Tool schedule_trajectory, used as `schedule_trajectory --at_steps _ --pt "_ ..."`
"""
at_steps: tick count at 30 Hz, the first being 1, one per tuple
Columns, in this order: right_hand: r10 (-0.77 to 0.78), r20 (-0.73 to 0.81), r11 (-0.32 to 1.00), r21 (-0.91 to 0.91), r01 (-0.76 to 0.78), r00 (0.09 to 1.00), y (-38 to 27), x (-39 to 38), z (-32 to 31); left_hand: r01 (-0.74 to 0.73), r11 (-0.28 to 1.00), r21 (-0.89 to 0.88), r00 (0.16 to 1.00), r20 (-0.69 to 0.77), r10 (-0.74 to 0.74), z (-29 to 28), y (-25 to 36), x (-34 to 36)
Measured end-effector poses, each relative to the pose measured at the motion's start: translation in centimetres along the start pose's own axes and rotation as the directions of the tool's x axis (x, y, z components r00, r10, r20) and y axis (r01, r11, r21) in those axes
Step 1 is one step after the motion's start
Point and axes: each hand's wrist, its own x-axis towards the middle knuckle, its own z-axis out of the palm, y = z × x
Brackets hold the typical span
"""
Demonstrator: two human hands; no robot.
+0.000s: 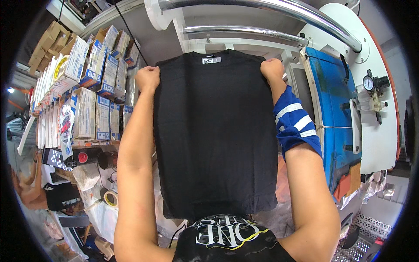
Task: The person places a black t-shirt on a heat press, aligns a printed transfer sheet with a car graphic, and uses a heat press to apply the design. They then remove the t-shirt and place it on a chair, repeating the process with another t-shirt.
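Note:
A black T-shirt [216,131] is spread out in front of me, its neckline at the far end with a small light label [211,60] inside the collar. My left hand [148,79] is closed on the shirt's far left corner, by the shoulder. At the opposite shoulder, my right hand [273,70] pinches the cloth in the same way. Both arms are stretched forward along the sides of the shirt. A blue cloth with white stripes [297,120] is wrapped round my right forearm. The shirt's near edge lies close to my body.
White machine framing with chrome bars [248,30] crosses the far side. On the right stand a blue panel [336,100] and a pressure gauge [369,82]. Stacked cardboard boxes [85,113] and a tape roll [111,198] are at left. Another person [32,185] is at the far left.

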Motion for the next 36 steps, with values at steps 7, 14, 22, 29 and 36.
schedule_trajectory --at_steps 7,14,22,29,36 --pt "-0.881 -0.089 0.473 -0.189 0.861 0.465 -3.0 -6.8 4.8 -0.799 0.601 -0.006 0.6 0.058 0.798 3.5 3.9 -4.0" --pt "-0.701 0.117 0.632 -0.354 0.689 0.703 -6.3 -10.1 5.1 -0.753 0.618 0.223 0.654 0.352 0.67 4.3 9.0 -7.4" --pt "-0.657 0.307 0.633 -0.272 0.725 0.689 12.2 -31.8 -8.0 -0.796 0.605 -0.007 0.521 0.5 0.692 -11.9 -2.8 -34.1" --pt "-0.136 0.226 0.986 0.129 0.108 0.965 25.6 -39.1 -11.2 -0.328 0.929 -0.172 0.902 0.235 0.362 -17.1 -16.8 -42.0" --pt "0.16 0.605 0.915 0.205 -0.347 0.78 28.0 -34.6 -13.6 0.59 0.773 -0.233 0.636 0.724 -0.267 -18.3 -17.2 -36.8"
